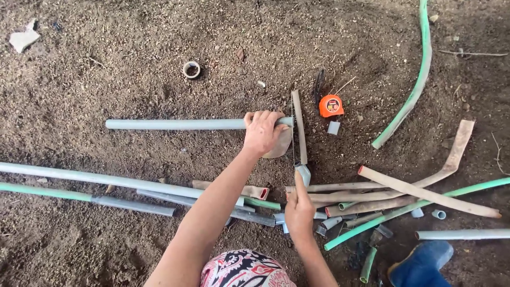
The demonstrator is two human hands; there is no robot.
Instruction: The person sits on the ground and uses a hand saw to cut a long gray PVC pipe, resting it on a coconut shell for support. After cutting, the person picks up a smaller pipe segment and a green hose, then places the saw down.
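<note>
On bare soil lies a long grey plastic pipe (175,124). My left hand (262,132) is closed over its right end and presses it down. A hacksaw (299,127) with a tan frame stands across the pipe just right of that hand. My right hand (299,210) grips the saw's grey handle (304,172) from below, with the forefinger stretched along it. The cut itself is hidden by my left hand.
An orange tape measure (330,105) and a short grey pipe piece (333,127) lie right of the saw. Grey, green and tan pipes (372,197) are piled near me. A green hose (419,79) curves at the right, a tape ring (191,69) lies farther off, and a blue boot (422,263) shows at the bottom right.
</note>
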